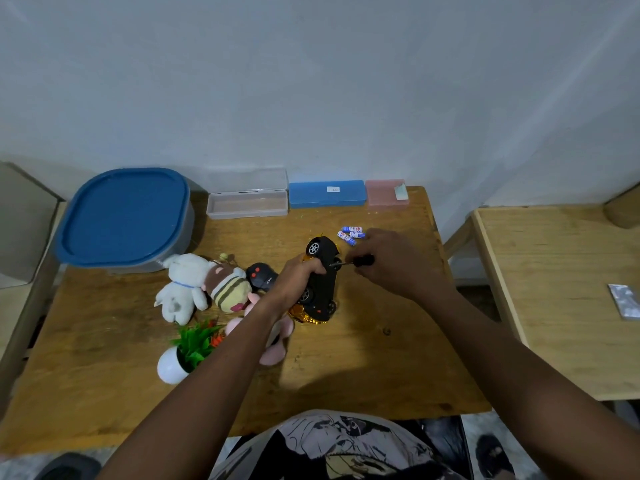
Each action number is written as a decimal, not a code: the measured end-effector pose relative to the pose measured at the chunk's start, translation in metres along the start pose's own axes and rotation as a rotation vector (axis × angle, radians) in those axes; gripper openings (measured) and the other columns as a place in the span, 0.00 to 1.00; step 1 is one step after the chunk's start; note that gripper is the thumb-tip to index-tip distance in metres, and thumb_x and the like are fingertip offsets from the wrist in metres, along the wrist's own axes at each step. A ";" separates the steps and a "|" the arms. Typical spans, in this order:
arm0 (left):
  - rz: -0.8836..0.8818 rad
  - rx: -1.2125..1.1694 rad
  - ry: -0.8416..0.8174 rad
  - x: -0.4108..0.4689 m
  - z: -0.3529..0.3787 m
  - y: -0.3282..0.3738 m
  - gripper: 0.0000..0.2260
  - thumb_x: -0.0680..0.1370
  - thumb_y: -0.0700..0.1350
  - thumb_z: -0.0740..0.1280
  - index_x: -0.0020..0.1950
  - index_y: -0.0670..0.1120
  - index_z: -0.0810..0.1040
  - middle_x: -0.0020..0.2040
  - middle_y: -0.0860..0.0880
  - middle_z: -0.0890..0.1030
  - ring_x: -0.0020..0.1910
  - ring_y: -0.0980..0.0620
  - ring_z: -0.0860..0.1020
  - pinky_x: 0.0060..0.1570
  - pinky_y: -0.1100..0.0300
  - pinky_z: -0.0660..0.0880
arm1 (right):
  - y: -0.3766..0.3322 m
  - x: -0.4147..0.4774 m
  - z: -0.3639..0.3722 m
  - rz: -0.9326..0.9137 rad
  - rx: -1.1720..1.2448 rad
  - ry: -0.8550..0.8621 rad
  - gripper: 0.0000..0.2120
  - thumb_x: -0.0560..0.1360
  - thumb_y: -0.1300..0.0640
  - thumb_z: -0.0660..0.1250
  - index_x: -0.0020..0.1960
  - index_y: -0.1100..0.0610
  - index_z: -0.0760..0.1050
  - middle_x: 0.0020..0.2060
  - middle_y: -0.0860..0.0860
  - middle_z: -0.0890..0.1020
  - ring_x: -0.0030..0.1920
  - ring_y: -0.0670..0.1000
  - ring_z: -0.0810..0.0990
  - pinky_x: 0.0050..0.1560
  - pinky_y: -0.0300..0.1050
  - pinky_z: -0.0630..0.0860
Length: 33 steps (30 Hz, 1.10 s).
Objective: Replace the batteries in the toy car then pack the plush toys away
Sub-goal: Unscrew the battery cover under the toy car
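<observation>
My left hand (296, 278) grips the gold toy car (323, 282), tipped on its side with the black underside facing right. A black-handled screwdriver (360, 261) is in my right hand (391, 261), its tip touching the car's underside. Several blue-and-white batteries (351, 234) lie just behind my right hand. Left of the car lie a white plush (181, 285), a striped bee plush (228, 287) and a pink plush (273, 351) partly under my left arm. A black remote (261, 277) sits behind them.
A grey tub with a blue lid (124, 220) stands at the back left. An open clear case (247, 197), a blue case (327, 193) and a pink case (386, 192) line the wall. A small potted plant (187, 351) lies near my left arm. A second table (561, 289) stands right.
</observation>
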<state>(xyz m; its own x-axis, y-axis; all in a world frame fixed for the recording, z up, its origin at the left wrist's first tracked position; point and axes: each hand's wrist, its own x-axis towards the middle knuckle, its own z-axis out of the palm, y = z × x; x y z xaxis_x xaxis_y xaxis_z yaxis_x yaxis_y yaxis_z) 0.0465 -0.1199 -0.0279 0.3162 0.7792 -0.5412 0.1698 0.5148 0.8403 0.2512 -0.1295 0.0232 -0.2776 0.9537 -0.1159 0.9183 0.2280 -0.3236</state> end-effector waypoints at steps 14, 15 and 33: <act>-0.049 -0.191 0.008 0.006 0.002 -0.007 0.29 0.67 0.52 0.66 0.65 0.39 0.76 0.59 0.33 0.80 0.53 0.38 0.80 0.54 0.45 0.76 | 0.007 0.003 -0.001 -0.002 0.047 -0.051 0.14 0.78 0.45 0.64 0.62 0.44 0.79 0.51 0.48 0.84 0.48 0.48 0.78 0.44 0.44 0.74; -0.053 -0.206 0.010 0.006 0.003 -0.008 0.29 0.67 0.53 0.66 0.64 0.40 0.77 0.60 0.34 0.80 0.54 0.37 0.80 0.55 0.44 0.76 | 0.007 0.003 -0.003 0.006 0.045 -0.046 0.14 0.78 0.45 0.64 0.62 0.44 0.79 0.52 0.48 0.83 0.48 0.47 0.78 0.44 0.44 0.74; -0.041 -0.278 -0.043 0.008 0.004 -0.010 0.27 0.68 0.50 0.66 0.63 0.37 0.77 0.49 0.40 0.83 0.45 0.41 0.81 0.47 0.51 0.77 | -0.021 0.008 0.036 0.239 0.529 0.270 0.05 0.73 0.53 0.73 0.45 0.53 0.85 0.36 0.48 0.84 0.37 0.45 0.79 0.39 0.46 0.75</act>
<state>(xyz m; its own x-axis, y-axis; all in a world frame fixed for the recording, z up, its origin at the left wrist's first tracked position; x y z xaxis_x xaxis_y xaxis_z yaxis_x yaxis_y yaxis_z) 0.0511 -0.1202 -0.0403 0.3544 0.7427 -0.5682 -0.0769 0.6287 0.7739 0.2198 -0.1335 -0.0043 0.0617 0.9978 -0.0235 0.6632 -0.0586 -0.7462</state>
